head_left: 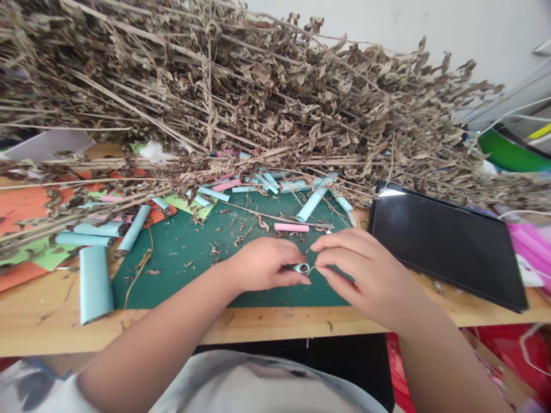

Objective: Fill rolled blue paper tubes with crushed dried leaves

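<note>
My left hand (262, 265) is closed around a small light-blue rolled paper tube (300, 268), whose open end faces my right hand. My right hand (361, 269) pinches its fingertips together right at that open end; what it holds there is too small to make out. Both hands hover over the front of a green cutting mat (181, 252) on a wooden table (51, 321). A pink paper tube (291, 228) lies on the mat just beyond my hands.
A big bundle of dried leafy stems (241, 97) spans the back of the table. Several blue and pink paper tubes (310, 203) lie under it, with a larger blue roll (93, 284) at left. A black tablet (447, 244) sits right. Coloured paper sheets (21, 206) lie left.
</note>
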The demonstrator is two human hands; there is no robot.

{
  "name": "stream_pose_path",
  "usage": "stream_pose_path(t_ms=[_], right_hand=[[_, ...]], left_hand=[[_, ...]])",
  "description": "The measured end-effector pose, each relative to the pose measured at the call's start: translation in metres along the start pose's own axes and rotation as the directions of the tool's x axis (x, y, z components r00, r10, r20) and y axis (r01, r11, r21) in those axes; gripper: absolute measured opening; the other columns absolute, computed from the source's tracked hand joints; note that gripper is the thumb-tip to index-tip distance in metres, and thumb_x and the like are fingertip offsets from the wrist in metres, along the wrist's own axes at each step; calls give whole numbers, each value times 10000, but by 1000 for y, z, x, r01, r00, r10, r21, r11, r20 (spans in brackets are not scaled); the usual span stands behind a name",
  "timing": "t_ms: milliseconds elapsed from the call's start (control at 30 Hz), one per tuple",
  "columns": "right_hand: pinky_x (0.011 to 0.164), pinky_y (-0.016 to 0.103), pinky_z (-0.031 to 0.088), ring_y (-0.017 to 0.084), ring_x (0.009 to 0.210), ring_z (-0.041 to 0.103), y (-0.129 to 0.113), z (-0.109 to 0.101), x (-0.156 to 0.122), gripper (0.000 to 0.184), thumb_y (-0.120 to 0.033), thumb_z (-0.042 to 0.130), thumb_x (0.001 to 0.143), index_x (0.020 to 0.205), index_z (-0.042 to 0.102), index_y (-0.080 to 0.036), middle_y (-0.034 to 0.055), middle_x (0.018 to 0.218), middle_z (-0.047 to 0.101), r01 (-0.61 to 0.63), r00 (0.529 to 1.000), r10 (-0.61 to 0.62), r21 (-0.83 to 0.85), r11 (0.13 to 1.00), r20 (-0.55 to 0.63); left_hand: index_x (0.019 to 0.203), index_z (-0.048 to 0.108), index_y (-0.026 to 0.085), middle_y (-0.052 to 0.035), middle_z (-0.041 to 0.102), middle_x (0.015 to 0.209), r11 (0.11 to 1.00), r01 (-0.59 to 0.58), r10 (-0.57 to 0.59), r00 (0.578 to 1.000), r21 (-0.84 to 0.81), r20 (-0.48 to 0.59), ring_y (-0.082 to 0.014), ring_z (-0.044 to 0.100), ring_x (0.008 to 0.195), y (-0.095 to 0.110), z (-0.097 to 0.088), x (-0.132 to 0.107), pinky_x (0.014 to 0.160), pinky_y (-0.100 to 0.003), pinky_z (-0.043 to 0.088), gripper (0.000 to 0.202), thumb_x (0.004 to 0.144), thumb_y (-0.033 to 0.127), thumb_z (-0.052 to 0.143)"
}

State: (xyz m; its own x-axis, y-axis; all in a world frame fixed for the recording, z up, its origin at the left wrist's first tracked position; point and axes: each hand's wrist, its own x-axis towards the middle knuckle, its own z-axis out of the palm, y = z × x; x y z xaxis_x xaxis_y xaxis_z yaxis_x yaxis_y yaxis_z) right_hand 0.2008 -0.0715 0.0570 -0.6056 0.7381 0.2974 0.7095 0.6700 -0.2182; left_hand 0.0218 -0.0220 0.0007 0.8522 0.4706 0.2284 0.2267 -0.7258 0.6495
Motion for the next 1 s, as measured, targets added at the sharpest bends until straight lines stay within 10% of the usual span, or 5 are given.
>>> stream_pose_path(t_ms=[633, 1000], right_hand=[[717, 337, 383, 182, 792, 515, -10, 9, 2, 143, -140, 459, 797, 719, 575, -173, 28, 818, 622, 139, 988, -153, -304, 943, -21], [796, 372, 415, 190, 928, 507, 20, 16, -13, 231, -158, 448, 799, 992, 559, -217, 66, 1032, 562, 56, 995, -56, -3, 998, -80]], left_hand=[[730, 577, 149, -21, 547, 655, 995, -39, 42, 999, 91, -29, -115, 511, 618, -1, 1, 0, 550, -191, 353, 337, 808, 434, 415], [775, 609, 135, -40, 592, 714, 999, 11, -10, 1000, 44, -20, -129, 555, 693, -2, 1, 0, 606, -187, 390, 302, 774, 413, 491]])
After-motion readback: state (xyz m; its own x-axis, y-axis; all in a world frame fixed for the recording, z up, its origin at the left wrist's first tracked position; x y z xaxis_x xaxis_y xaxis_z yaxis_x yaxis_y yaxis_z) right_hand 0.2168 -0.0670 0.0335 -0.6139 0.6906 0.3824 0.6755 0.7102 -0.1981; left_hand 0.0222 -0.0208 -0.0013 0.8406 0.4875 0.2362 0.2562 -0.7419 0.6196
